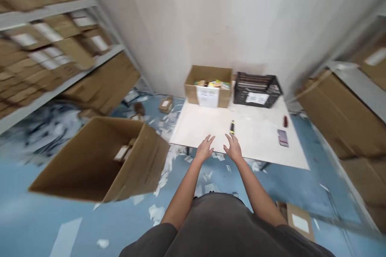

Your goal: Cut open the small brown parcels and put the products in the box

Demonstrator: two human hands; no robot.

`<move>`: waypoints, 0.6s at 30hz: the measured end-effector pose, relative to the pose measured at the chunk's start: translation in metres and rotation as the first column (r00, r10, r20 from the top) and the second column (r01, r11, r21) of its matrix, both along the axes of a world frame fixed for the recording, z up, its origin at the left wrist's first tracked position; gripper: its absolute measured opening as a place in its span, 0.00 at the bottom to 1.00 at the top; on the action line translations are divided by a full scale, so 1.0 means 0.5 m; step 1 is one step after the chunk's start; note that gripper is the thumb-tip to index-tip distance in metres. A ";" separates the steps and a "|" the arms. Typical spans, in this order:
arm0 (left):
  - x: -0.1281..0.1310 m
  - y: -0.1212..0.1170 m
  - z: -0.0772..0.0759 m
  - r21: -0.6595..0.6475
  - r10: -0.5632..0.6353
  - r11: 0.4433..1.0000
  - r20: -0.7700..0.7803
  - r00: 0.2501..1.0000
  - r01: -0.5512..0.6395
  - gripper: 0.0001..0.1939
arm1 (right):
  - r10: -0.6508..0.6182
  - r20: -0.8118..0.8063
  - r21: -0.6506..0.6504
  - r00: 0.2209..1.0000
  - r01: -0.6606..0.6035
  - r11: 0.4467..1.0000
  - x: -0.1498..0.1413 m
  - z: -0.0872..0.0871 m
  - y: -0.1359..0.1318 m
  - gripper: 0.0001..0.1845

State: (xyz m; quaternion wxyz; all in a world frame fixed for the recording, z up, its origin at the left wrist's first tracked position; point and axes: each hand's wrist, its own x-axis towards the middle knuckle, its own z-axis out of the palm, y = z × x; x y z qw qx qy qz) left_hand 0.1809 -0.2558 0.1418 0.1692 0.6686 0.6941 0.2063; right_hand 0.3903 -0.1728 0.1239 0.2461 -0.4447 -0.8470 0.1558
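Observation:
My left hand [205,148] and my right hand [233,147] reach forward side by side over the near edge of a white table [199,128]. Both are open with fingers spread, and neither holds anything. A yellow and black utility knife [232,127] lies on the table just beyond my right fingertips. At the table's far edge stand a cardboard box [208,86] with colourful packs inside and a black plastic crate [256,88], each with a white label on its front.
A phone [282,137] and a small dark red object [285,121] lie at the table's right. A large open cardboard box [99,160] sits on the blue floor to the left. Shelves of cartons line both sides. Paper scraps litter the floor.

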 end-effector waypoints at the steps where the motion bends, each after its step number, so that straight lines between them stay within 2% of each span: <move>1: -0.075 -0.049 0.001 -0.009 0.076 0.997 0.003 0.997 -0.076 0.39 | 0.064 0.005 -0.011 0.998 -0.064 0.998 -0.075 -0.002 -0.015 0.36; 3: -0.221 -0.159 0.003 -0.002 0.238 0.971 -0.005 0.971 -0.238 0.38 | 0.183 0.015 -0.025 0.983 -0.182 0.983 -0.226 -0.002 -0.051 0.37; 5: -0.353 -0.277 0.006 0.017 0.393 0.919 -0.017 0.919 -0.393 0.33 | 0.301 0.025 -0.023 0.953 -0.300 0.954 -0.374 0.002 -0.094 0.37; 7: -0.464 -0.396 0.011 0.040 0.534 0.845 -0.029 0.845 -0.533 0.29 | 0.425 0.039 -0.011 0.904 -0.425 0.905 -0.516 0.012 -0.144 0.36; 9: -0.553 -0.505 0.015 0.058 0.657 0.753 -0.044 0.752 -0.655 0.27 | 0.545 0.056 0.003 0.837 -0.546 0.838 -0.648 0.026 -0.198 0.35; 12: -0.651 -0.638 0.015 0.073 0.810 0.586 -0.062 0.583 -0.807 0.26 | 0.684 0.084 0.025 0.725 -0.687 0.726 -0.818 0.047 -0.277 0.35; 14: -0.698 -0.701 0.008 0.069 0.880 0.474 -0.062 0.471 -0.878 0.26 | 0.733 0.105 0.038 0.672 -0.739 0.672 -0.910 0.058 -0.318 0.36; 16: -0.736 -0.742 -0.006 0.055 0.923 0.384 -0.054 0.381 -0.922 0.28 | 0.758 0.128 0.043 0.639 -0.768 0.639 -0.988 0.064 -0.345 0.36; 18: -0.769 -0.763 -0.026 0.033 0.946 0.324 -0.041 0.323 -0.946 0.29 | 0.779 0.151 0.040 0.609 -0.791 0.610 -1.057 0.061 -0.356 0.36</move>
